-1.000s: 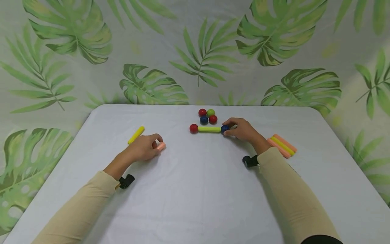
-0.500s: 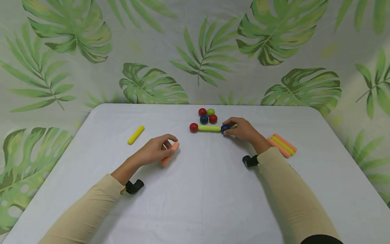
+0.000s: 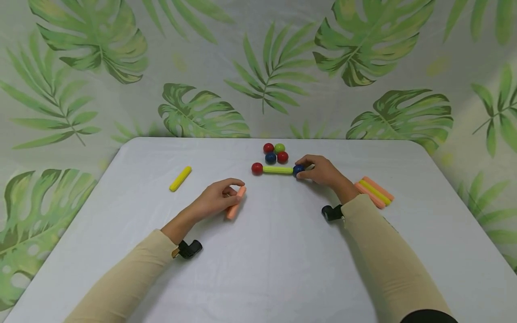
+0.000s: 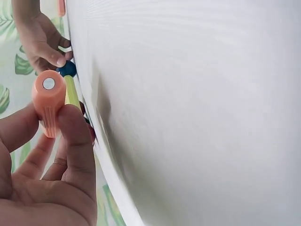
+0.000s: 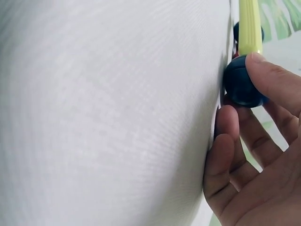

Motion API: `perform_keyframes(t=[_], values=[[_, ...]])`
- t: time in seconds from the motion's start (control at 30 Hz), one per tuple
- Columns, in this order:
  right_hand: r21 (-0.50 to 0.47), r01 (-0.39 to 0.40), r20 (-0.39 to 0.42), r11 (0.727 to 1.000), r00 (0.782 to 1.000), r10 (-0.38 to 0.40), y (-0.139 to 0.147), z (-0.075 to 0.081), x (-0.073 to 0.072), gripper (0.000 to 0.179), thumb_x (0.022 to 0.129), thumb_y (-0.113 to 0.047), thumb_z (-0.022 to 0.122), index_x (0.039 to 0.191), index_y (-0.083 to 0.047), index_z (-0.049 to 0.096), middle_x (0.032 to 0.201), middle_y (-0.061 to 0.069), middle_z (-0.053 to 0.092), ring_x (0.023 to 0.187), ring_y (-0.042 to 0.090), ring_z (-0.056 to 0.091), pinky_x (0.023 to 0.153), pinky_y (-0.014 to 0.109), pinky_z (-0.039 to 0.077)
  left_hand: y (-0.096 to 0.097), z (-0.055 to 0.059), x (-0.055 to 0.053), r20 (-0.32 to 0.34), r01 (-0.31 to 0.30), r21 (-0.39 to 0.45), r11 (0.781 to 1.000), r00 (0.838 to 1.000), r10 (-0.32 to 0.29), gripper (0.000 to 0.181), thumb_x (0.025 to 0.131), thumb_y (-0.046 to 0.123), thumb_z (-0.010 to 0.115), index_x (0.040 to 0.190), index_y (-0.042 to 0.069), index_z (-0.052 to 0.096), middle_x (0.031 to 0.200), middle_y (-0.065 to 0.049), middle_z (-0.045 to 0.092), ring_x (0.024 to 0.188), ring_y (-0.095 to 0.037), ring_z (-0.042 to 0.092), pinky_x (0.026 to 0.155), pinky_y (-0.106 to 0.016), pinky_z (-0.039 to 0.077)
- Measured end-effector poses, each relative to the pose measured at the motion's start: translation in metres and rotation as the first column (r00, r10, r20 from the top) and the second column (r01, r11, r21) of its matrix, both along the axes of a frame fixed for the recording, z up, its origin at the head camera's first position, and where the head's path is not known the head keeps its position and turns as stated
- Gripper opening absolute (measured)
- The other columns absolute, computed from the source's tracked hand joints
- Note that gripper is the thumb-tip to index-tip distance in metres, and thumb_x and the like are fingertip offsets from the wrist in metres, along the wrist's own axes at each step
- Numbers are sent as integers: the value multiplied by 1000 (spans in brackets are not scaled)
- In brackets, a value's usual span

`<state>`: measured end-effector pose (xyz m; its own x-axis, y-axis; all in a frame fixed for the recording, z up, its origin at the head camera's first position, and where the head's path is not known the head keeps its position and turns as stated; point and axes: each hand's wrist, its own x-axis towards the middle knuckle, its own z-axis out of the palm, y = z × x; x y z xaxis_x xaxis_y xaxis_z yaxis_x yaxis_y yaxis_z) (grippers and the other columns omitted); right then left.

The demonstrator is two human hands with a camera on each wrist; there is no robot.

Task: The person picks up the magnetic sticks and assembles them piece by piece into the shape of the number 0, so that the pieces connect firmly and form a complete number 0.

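Note:
My left hand (image 3: 219,197) pinches an orange rod (image 3: 236,203) between thumb and fingers, left of centre over the white table. In the left wrist view the rod (image 4: 48,96) points its end at the camera, and a round silvery disc shows in that end. With thumb and fingers my right hand (image 3: 319,172) grips a dark blue ball (image 3: 298,170). That ball (image 5: 242,82) meets one end of a yellow-green rod (image 3: 278,170). At the rod's other end sits a red ball (image 3: 257,168), so the three form a straight bar lying crosswise.
Behind the bar is a cluster of balls: two red (image 3: 282,157), one dark blue (image 3: 270,158) and one green (image 3: 279,148). A single yellow rod (image 3: 180,179) lies on the left. Beside the right forearm lie two orange rods and a yellow rod (image 3: 375,191) side by side.
My left hand has carried the orange rod rightward, away from the yellow rod, and the rod now stands more steeply in view. The right hand and the bar have stayed in place.

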<state>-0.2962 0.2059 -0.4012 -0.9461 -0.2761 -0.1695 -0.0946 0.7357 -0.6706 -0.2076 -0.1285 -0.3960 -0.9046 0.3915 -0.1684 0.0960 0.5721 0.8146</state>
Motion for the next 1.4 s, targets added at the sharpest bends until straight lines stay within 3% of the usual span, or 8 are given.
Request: perform_keyframes(t=[0.17,0.4,0.63,0.9,1.4], values=[[-9,-19,-8,1000,1000,19,0,-1,0,41,91,-21,71,130,-11,61,131,15,61,113,31,57,86,36,51,11,-2,-4,-13,-41,26,999,999,41,44,96,24,63,139,18,54,117,-13,68,94,-19,63,77,-26,48],[-11,-22,-2,1000,1000,22,-1,-3,-2,42,91,-22,72,130,-12,62,130,15,62,114,31,57,88,37,50,24,-5,-9,-34,-94,51,994,995,95,43,97,22,60,139,15,55,112,-14,68,83,-16,61,69,-25,47],[-2,-23,-21,1000,1000,23,1,-4,0,41,91,-21,72,129,-11,62,131,15,62,113,31,60,91,39,51,36,-3,-15,5,-144,17,989,990,144,41,97,24,59,138,21,55,110,-11,69,86,-17,62,72,-25,47],[-8,-24,-16,1000,1000,24,1,-5,1,40,90,-20,72,128,-11,62,129,16,63,110,31,60,87,36,52,43,-4,-21,33,-219,71,973,976,217,39,96,24,63,135,19,58,100,-10,68,84,-17,59,72,-25,46],[-21,-28,-15,999,1000,27,3,-2,1,41,90,-18,73,129,-11,62,130,16,62,110,32,61,86,34,51,52,-4,-27,111,-285,108,952,955,274,39,95,23,63,133,17,57,107,-13,70,79,-15,61,68,-24,47]])
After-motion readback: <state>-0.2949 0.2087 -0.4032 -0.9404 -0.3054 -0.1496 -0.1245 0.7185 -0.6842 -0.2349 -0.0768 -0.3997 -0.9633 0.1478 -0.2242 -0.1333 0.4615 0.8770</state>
